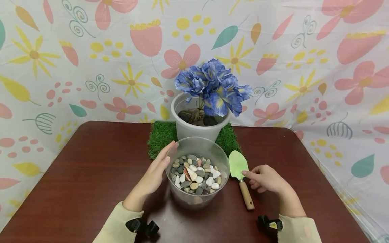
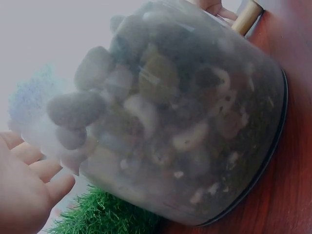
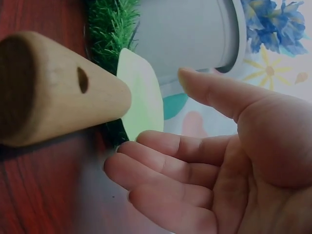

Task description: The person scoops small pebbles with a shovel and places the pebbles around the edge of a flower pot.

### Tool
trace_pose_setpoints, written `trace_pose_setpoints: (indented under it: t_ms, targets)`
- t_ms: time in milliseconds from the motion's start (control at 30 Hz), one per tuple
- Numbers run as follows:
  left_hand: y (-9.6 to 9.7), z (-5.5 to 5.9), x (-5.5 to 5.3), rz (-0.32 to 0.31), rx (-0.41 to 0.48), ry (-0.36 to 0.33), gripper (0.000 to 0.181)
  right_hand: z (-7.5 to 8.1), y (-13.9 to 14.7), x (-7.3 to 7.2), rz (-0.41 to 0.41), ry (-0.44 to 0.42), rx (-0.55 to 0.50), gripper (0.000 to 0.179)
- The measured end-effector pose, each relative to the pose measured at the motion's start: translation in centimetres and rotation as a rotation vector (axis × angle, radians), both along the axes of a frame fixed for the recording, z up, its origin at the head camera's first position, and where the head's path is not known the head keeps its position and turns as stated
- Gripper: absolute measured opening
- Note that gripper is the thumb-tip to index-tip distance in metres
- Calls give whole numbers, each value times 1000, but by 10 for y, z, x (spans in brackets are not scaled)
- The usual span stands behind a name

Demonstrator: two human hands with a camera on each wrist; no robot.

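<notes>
A clear plastic pot (image 1: pixel 194 199) filled with grey, white and tan pebbles (image 1: pixel 197 173) stands on the table in the head view. My left hand (image 1: pixel 155 175) lies along its left side, fingers straight; in the left wrist view the fingertips (image 2: pixel 61 187) are by the pot's wall. To the pot's right lies a small trowel with a light green blade (image 1: pixel 238 163) and a wooden handle (image 1: pixel 246 195). My right hand (image 1: pixel 267 179) hovers just right of it, thumb over the blade's lower end. In the right wrist view nothing is between that hand's loosely bent fingers (image 3: pixel 165 165) and thumb.
Behind the clear pot, a white planter (image 1: pixel 194 131) with blue artificial flowers (image 1: pixel 212 84) stands on a green turf mat (image 1: pixel 161 138). The dark red-brown table (image 1: pixel 91 175) ends at a floral cloth backdrop (image 1: pixel 130 50).
</notes>
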State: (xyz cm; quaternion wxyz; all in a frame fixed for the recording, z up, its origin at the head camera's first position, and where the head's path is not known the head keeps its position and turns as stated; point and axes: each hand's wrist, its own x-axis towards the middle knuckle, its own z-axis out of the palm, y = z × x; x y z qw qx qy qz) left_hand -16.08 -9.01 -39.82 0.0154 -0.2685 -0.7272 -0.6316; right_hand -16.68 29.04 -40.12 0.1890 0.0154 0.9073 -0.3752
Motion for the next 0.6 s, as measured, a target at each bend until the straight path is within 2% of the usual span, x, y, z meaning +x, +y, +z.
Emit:
trace_pose_setpoints:
  t_ms: [267, 600]
  targets:
    - [4, 0, 2, -54, 71, -10, 52, -8, -2, 0, 37, -62, -19, 41]
    - [4, 1, 1, -80, 104, -3, 53, -16, -4, -5, 90, -71, -73, 36]
